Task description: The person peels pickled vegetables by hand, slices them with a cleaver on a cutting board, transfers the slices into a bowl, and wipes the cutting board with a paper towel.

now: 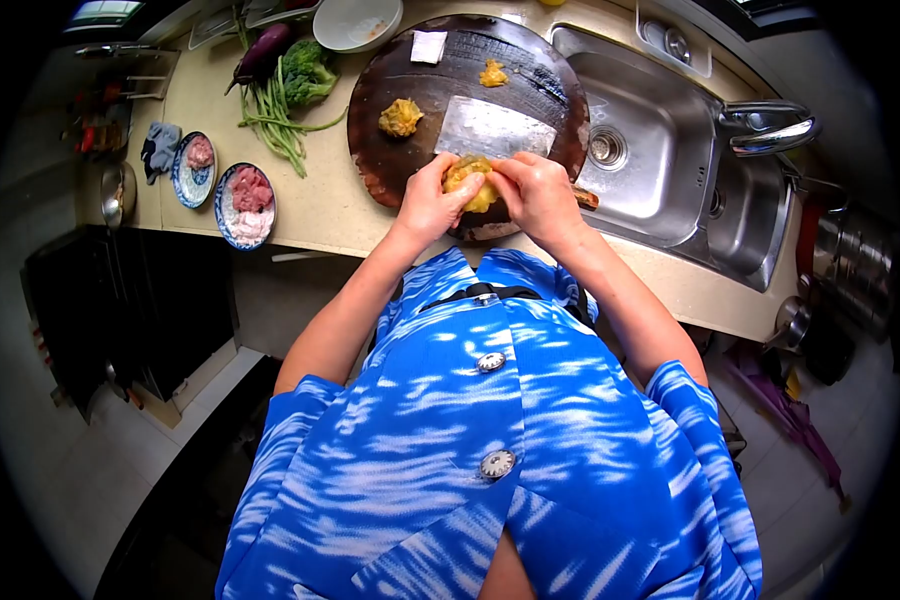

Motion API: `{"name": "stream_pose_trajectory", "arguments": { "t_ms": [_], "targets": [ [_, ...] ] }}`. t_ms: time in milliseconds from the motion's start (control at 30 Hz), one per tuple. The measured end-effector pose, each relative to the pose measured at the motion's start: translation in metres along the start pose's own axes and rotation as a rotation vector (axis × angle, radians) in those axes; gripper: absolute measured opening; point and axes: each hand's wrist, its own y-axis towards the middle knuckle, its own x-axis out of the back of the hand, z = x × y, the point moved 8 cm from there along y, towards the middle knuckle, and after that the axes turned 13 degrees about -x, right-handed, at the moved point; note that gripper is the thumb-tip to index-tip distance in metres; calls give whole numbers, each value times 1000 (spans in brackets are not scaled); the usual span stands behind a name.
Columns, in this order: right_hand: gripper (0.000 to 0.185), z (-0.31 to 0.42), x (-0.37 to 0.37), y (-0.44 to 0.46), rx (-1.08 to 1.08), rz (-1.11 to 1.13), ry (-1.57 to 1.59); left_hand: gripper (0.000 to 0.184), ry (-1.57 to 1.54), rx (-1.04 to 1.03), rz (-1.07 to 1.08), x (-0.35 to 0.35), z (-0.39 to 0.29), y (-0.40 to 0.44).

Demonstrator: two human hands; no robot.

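Observation:
Both of my hands pinch a wet, yellow-green clump of pickled vegetable (473, 183) over the near edge of the round dark chopping board (375, 85). My left hand (432, 203) grips its left side, thumb across the front. On the other side, the bent fingers of my right hand (543, 197) hold it. Just beyond my hands lies a cleaver (495, 127) with its broad blade flat on the board; part of it is hidden by my right hand. A larger yellow-brown clump (401, 118) and a small scrap (493, 73) of similar stuff rest farther back, near a white square piece (429, 46).
Right of the board is a steel sink (650, 150) with a faucet (770, 130). To the left lie green beans (275, 120), broccoli (308, 72) and an eggplant (262, 52). Two patterned dishes hold raw meat (249, 190). A white bowl (358, 24) stands behind.

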Motion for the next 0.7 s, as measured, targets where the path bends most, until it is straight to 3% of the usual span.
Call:
{"name": "stream_pose_trajectory", "arguments": {
  "t_ms": [67, 300, 367, 500, 567, 633, 700],
  "targets": [
    [11, -4, -5, 0, 1, 25, -33, 21, 190, 41, 38, -2, -4, -2],
    [9, -8, -12, -3, 50, 54, -59, 23, 193, 62, 49, -1, 5, -4],
    [9, -12, -12, -4, 45, 49, -74, 24, 224, -116, 80, -2, 1, -1],
    [13, -30, -3, 1, -120, 0, 201, 25, -16, 16, 100, -5, -4, -4],
    [12, -51, -11, 0, -438, 117, 435, 25, -117, 49, 103, -7, -3, -3],
    [12, -46, -7, -1, -418, 107, 428, 26, -121, 47, 96, -8, -2, -2],
    [13, -26, 4, -1, -192, 18, 291, 27, -126, 45, 93, -7, -1, -1]
  ]
}}
